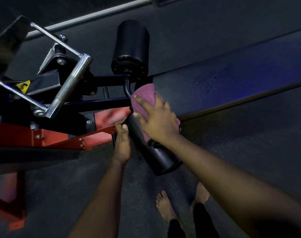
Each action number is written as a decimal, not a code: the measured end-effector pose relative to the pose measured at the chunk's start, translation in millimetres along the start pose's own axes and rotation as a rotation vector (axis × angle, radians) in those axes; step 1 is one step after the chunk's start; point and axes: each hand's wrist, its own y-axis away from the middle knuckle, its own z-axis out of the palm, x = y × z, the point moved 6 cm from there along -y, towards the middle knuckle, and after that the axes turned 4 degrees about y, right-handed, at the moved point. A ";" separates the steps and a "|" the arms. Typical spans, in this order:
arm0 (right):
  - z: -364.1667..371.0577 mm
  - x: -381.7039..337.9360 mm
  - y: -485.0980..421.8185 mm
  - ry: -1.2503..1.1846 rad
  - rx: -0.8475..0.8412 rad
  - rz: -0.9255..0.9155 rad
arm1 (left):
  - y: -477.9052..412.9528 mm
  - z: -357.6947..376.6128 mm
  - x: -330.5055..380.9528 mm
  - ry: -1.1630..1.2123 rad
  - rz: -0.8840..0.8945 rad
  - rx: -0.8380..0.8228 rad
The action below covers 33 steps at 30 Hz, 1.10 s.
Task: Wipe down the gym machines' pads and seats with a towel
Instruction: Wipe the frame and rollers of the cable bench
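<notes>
A black roller pad (156, 157) juts toward me from the red and black machine frame (60, 138). My right hand (156, 119) presses a purple towel (144, 98) onto the pad's upper end, fingers curved over the cloth. My left hand (122, 143) grips the pad's left side near the frame, thumb on the black surface. A second black roller pad (131, 48) sticks out on the far side of the same arm, untouched.
A chrome handle bar (69, 86) with thin chrome rods stands at the left above the frame. A yellow warning sticker (23, 85) marks the black bracket. Dark rubber floor (232, 134) lies all around. My bare feet (165, 208) stand below the pad.
</notes>
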 end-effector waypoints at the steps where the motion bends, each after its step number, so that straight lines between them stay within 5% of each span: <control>1: 2.8 8.4 -10.4 -0.060 -0.028 0.046 | 1.3 -0.1 3.1 -0.013 0.004 0.002; 6: 29.0 53.7 -39.2 -0.412 -0.252 0.288 | 7.4 2.0 26.8 -0.149 0.061 0.131; 9: 28.7 57.5 -22.3 -0.387 -0.243 0.350 | 8.8 8.2 57.5 -0.266 0.171 0.281; 16: 4.3 23.0 35.8 -0.043 -0.031 0.131 | 5.3 25.2 56.1 -0.383 0.066 0.173; 26: 26.6 61.3 -23.9 -0.392 -0.287 0.321 | 8.2 23.6 56.1 -0.296 0.040 0.153; 33: 3.3 38.4 87.8 -0.031 -0.065 0.256 | 7.2 30.5 45.3 -0.174 -0.037 0.063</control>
